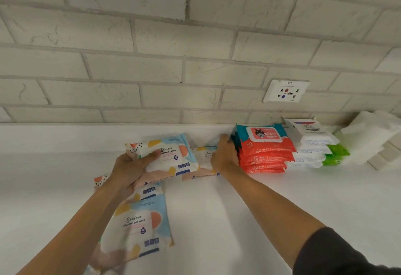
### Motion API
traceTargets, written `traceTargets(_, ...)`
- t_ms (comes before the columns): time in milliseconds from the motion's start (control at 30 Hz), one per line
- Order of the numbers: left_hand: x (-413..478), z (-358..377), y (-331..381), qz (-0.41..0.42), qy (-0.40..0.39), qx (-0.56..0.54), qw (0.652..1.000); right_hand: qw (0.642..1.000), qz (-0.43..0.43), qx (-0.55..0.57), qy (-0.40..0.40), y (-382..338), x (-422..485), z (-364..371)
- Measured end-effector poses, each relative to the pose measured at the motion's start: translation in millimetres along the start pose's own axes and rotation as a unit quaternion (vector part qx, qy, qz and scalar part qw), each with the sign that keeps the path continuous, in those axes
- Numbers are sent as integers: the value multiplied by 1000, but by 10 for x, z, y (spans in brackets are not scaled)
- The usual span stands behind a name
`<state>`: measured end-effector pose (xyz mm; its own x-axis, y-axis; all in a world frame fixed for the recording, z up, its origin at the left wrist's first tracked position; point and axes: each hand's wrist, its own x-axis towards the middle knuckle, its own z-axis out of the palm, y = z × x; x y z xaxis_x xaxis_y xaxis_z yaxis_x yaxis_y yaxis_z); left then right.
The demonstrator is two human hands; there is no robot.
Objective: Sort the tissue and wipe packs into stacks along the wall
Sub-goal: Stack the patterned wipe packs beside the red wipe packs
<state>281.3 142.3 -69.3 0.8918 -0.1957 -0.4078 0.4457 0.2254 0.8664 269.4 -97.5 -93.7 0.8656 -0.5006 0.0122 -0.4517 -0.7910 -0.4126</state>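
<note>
My left hand (132,166) grips a pastel-patterned wet wipes pack (169,155), held tilted above the white counter (227,209). A second pack of the same kind (204,162) lies near the wall, and my right hand (224,155) rests on it, fingers against the left side of a stack of red and teal baby wipes packs (265,149). Another pastel pack (138,227) lies on the counter close to me, with one more (149,191) partly hidden under my left hand. Right of the red stack stands a stack of white and green packs (314,146).
A pile of white tissue (371,136) sits at the far right against the brick wall (173,68). A white power socket (285,91) is set in the wall above the stacks. The counter stretches left and toward me.
</note>
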Motion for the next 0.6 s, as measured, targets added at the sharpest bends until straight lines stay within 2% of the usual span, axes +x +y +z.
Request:
traceTargets(133, 18, 64, -1, 7, -5, 5, 1000, 996, -51, -60, 30, -26, -93, -48)
traceTargets(200, 21, 102, 9, 4, -9, 1, 1000, 996, -75, 19, 40, -28, -118, -78)
traceTargets(267, 22, 144, 11, 3, -12, 0, 1000, 982, -54, 177, 40, -52, -149, -131)
traceTargets(333, 30, 193, 8, 2, -19, 11, 1000, 944, 3, 330, -15, -102, -217, -185)
traceTargets(467, 80, 334, -16, 0, -52, 41, 998, 899, 45, 402, -166, -131, -319, -161)
traceTargets(600, 147, 462, -58, 6, -64, 75, 995, 888, 45, 425, -172, -29, -342, -159)
